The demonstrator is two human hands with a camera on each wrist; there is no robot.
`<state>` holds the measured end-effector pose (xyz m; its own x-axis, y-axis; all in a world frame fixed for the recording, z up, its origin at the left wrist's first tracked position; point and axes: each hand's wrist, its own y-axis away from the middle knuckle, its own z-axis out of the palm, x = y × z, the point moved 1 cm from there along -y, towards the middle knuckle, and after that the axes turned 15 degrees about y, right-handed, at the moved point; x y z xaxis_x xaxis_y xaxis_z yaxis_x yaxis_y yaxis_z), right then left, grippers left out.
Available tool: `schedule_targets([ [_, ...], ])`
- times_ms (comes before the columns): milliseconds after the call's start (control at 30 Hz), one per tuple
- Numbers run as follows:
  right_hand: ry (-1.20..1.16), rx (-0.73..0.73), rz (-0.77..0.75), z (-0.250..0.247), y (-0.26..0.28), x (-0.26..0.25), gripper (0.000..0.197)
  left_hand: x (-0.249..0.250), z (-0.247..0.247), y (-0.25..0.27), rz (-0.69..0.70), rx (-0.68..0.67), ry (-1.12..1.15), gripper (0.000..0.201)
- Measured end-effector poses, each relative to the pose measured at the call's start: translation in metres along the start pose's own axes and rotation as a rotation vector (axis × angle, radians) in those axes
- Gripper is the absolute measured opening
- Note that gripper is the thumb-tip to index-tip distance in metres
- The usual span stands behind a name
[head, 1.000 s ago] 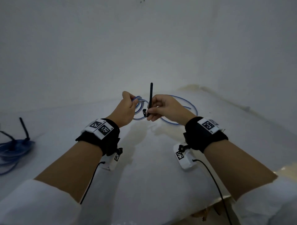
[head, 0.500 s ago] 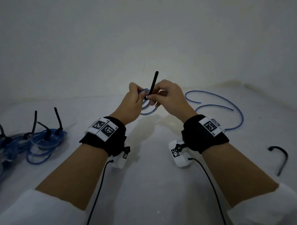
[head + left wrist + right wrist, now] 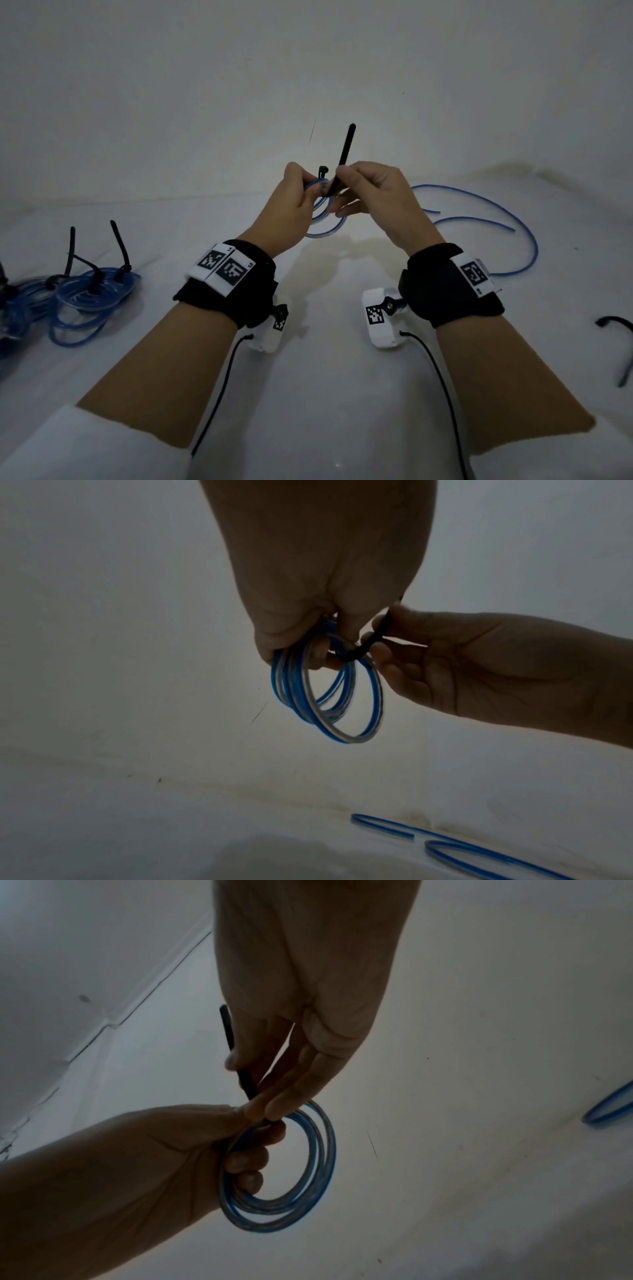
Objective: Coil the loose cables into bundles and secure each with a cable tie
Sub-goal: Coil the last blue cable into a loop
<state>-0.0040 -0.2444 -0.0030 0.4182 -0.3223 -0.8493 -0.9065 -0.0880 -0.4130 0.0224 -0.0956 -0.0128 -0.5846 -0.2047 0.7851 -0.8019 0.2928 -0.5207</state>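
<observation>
Nearest the head camera, two bare forearms reach forward out of white sleeves point(image 3: 61, 445), each wrist wrapped in a black band point(image 3: 236, 291) with square printed markers, a thin black lead trailing back from the white camera unit under each. They are held above a white tabletop point(image 3: 325, 394). Further out the two hands meet in the air. The left hand point(image 3: 291, 205) has its fingers point(image 3: 250, 1161) curled round the top of a small coil point(image 3: 325, 696) of blue and clear cable, several turns gathered into a ring that hangs free below the grip, clear of the tabletop. Touching it, the right hand point(image 3: 373, 195) pinches a black cable tie point(image 3: 344, 150) between thumb and first fingers, its other fingers loosely extended toward the coil. The tie passes round the bundled turns just beside the left fingers; its long tail stands up above both hands, tilted slightly right, and its small head shows just left of the tail. To the left on the tabletop, well apart from the hands, lie finished bundles point(image 3: 92, 294) of blue cable, each cinched with a black tie whose tail sticks up. At the right edge lies a spare black tie point(image 3: 627, 346), bent into a hook. Beyond the right hand, a loose blue cable point(image 3: 496, 212) curves uncoiled across the tabletop toward the white wall point(image 3: 308, 68).
</observation>
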Motion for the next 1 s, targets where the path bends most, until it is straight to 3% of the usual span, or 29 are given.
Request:
schedule_targets([
  [233,-0.152,0.043,0.009,-0.004,0.002,0.0,0.004,-0.001,-0.001,-0.003,0.016,0.04,-0.055,0.003],
  [300,-0.154,0.038,0.002,-0.006,0.002,-0.001,0.015,-0.001,-0.004,-0.004,0.023,0.05,-0.052,0.002],
  [467,-0.098,-0.014,0.024,-0.006,0.002,-0.007,0.007,0.005,-0.003,-0.002,0.035,0.027,-0.052,0.005],
  [567,-0.067,-0.02,0.08,-0.005,0.002,-0.009,0.023,0.008,-0.006,0.0,0.032,0.002,-0.064,0.008],
  [733,-0.019,-0.023,0.113,-0.004,0.001,-0.011,0.007,0.01,-0.007,0.006,0.019,-0.026,-0.115,0.008],
  [1000,0.014,-0.057,0.166,-0.003,0.002,-0.007,0.006,0.01,-0.015,0.005,0.021,0.03,-0.116,0.016],
])
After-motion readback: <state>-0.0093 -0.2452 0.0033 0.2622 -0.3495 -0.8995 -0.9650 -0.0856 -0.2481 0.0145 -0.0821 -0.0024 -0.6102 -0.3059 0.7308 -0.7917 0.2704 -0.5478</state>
